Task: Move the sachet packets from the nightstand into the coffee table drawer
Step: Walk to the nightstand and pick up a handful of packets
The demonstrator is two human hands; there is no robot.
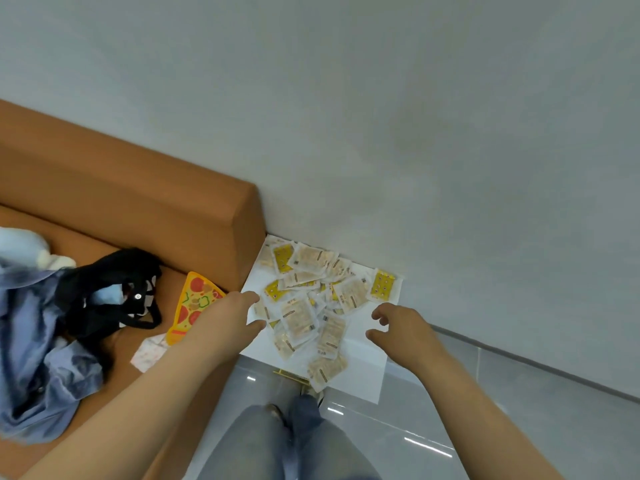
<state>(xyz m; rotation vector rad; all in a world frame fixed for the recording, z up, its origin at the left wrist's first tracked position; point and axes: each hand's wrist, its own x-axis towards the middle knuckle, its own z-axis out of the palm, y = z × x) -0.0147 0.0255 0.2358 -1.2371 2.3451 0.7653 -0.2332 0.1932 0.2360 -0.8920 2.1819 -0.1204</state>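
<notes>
head view, looking down. sachet packets (300, 317) lay in a loose overlapping heap on the white nightstand (362, 355), spread from its back left corner to its front edge. most were pale beige; a yellow one (382, 285) sat near the back right corner. one beige packet (325, 370) overhung the front edge. the right part of the top was bare.

left hand (235, 315) was at the nightstand's left edge, thumb and fingers parted and reaching into the heap, holding nothing. fingertips (258, 324) met the nearest packets; actual contact could not be told.

right hand (403, 329) hovered over the bare right part of the top, just beside the heap. its fingers were loosely curled, thumb apart from them, nothing between.

the nightstand stood in the angle between a grey wall (381, 116) and an orange-brown bed frame (156, 199). on the bed side lay a pizza-slice toy (194, 306), a black bag (110, 289) and a blue garment (31, 358). the person's jeans (277, 441) showed below, over a glossy grey floor (519, 393).
</notes>
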